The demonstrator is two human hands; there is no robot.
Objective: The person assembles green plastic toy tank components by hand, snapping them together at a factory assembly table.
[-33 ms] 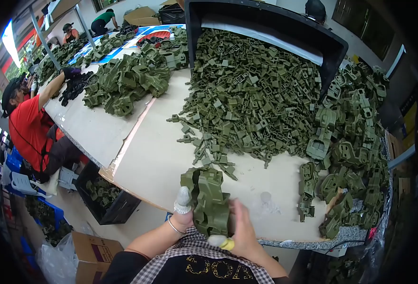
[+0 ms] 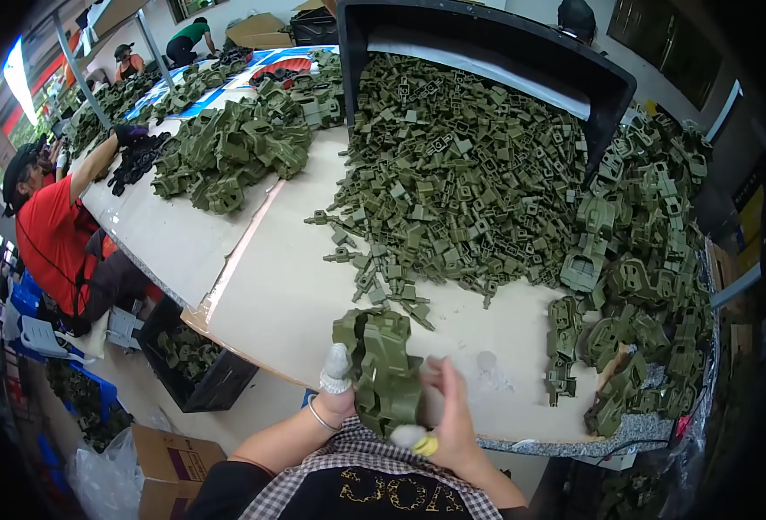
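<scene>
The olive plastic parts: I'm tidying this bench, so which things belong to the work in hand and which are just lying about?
In hand:
- large olive part, held by left hand and right hand
- small olive pieces spilling from the black bin

Lying about:
- larger olive housings at the right
- black crate under the table
- cardboard box

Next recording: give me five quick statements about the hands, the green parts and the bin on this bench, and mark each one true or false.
1. Both hands hold one large olive-green plastic part at the near table edge. True; the left hand and right hand grip it from either side.
2. The black bin stands upright and empty. False; it is tipped over, with small green pieces spilling from it onto the table.
3. The left thumb wears a white finger cot. True.
4. The person in the red shirt sits on the right. False; on the left.
5. The parts are bright blue. False; olive green.
</scene>
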